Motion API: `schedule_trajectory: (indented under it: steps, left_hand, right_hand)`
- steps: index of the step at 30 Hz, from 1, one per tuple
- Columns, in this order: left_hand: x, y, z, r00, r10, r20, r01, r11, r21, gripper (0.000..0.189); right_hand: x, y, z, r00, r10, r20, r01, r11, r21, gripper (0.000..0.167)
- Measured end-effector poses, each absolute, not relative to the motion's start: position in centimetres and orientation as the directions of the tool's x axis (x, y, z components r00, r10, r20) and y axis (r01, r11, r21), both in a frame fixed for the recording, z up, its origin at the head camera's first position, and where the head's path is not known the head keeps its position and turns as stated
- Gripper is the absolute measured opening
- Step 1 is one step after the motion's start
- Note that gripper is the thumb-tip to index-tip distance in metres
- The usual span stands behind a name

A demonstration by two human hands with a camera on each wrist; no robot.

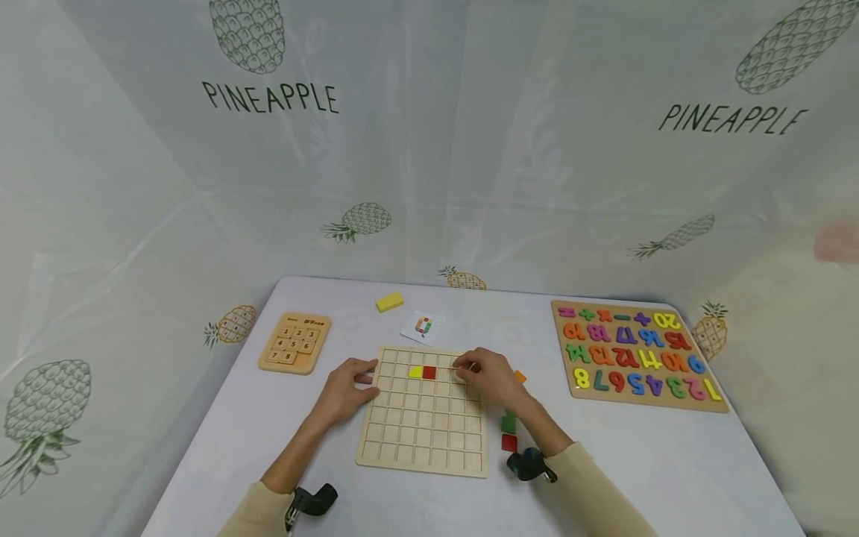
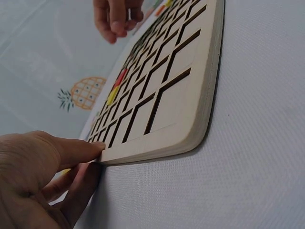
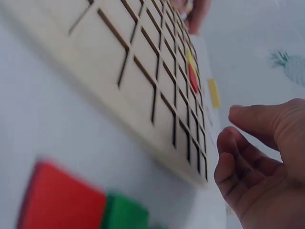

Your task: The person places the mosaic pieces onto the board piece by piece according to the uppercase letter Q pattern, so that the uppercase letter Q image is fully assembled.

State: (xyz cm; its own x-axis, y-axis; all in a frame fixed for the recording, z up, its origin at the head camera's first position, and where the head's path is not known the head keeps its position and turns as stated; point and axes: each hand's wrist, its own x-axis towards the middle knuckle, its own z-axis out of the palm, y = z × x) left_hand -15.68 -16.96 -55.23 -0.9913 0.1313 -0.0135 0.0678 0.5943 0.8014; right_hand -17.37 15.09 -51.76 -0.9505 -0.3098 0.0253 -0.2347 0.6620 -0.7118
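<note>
Nearest the left-wrist lens, my left hand (image 2: 38, 176) is resting loosely against the grid board (image 1: 421, 425) lying on the table (image 1: 228, 440), likely light, stiff and best held by its rim, yellow tile (image 1: 416, 371) and red tile (image 1: 429, 373) filling two cells, while my right hand (image 3: 267, 164) is hovering, visibly empty, and the number tray (image 1: 719, 407) is holding numerals (image 1: 626, 358).

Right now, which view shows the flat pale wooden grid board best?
The head view: it shows nearly the whole board from above; the right hand covers some. Both wrist views show it slanted and cropped: the left, one corner close; the right, one edge close.
</note>
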Motion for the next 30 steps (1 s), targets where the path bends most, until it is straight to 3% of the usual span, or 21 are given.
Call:
schedule_trajectory:
  steps: [15, 30]
  left_hand:
    - [-15.8, -17.0, -55.5, -0.991, 0.129, -0.024, 0.058, 0.597, 0.800, 0.058]
    - [-15.7, -17.0, -55.4, -0.992, 0.128, -0.012, 0.068, 0.597, 0.799, 0.058]
  right_hand:
    - [-15.6, 24.1, -51.3, -0.957, -0.265, -0.122, -0.121, 0.740, -0.661, 0.021]
    - [-14.5, 24.2, -52.9, -0.958, -0.259, -0.126, -0.147, 0.815, -0.560, 0.020]
